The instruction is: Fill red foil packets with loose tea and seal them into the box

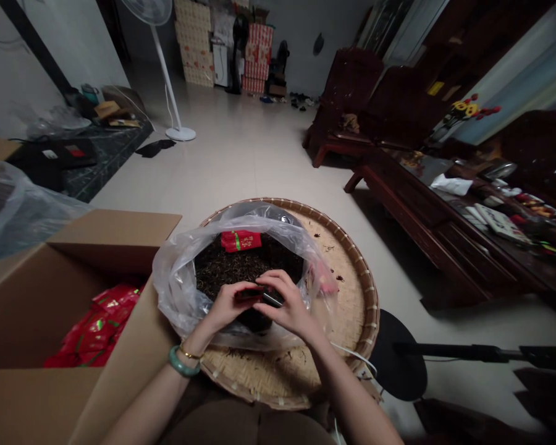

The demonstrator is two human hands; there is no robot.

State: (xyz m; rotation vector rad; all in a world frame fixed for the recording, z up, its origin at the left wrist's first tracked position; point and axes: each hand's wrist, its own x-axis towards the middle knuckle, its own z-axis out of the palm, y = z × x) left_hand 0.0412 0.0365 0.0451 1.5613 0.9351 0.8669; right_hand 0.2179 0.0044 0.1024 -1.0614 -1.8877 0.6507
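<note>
Over a clear plastic bag of loose dark tea leaves, my two hands are close together. In my left hand, the fingers pinch a small red packet, its dark opening facing up. Close beside it, my right hand curls round a small dark object with a silvery edge; its kind is unclear. Resting on the leaves at the bag's far side are flat red packets with a green stripe. A round woven bamboo tray bears the bag.
At the left an open cardboard box holds many red packets. A black round stand base is right of the tray. Farther off are a white fan, a dark wooden table and stacked cartons.
</note>
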